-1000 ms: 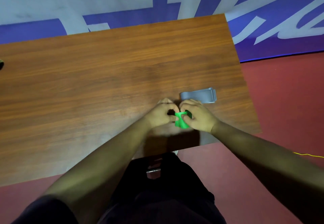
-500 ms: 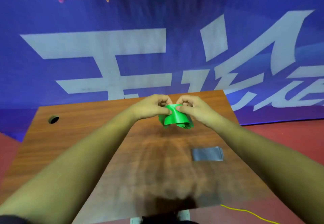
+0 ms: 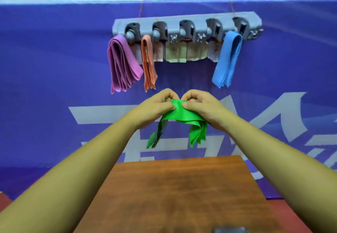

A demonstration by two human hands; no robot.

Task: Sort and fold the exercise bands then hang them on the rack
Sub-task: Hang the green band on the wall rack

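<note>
A folded green band (image 3: pixel 182 116) hangs in the air, its two ends drooping. My left hand (image 3: pixel 155 106) and my right hand (image 3: pixel 202 106) pinch its top fold side by side, well above the table and just below the rack. The grey rack (image 3: pixel 187 27) is fixed on the blue wall. On it hang a folded purple band (image 3: pixel 122 63) at the left, an orange band (image 3: pixel 148 63) beside it and a blue band (image 3: pixel 228 59) at the right. A grey band (image 3: pixel 230 230) lies on the wooden table (image 3: pixel 173 192) at the bottom edge of the view.
The blue banner wall (image 3: pixel 54 68) with pale lettering stands right behind the table. The rack's middle hooks (image 3: pixel 186 32) carry no bands; pale tags (image 3: pixel 176 53) hang below them. Red floor (image 3: pixel 324 212) shows right of the table.
Both hands lifted the green band from near the table's front edge up toward the rack. My view tilted upward, so the rack and its hanging bands came into sight.
</note>
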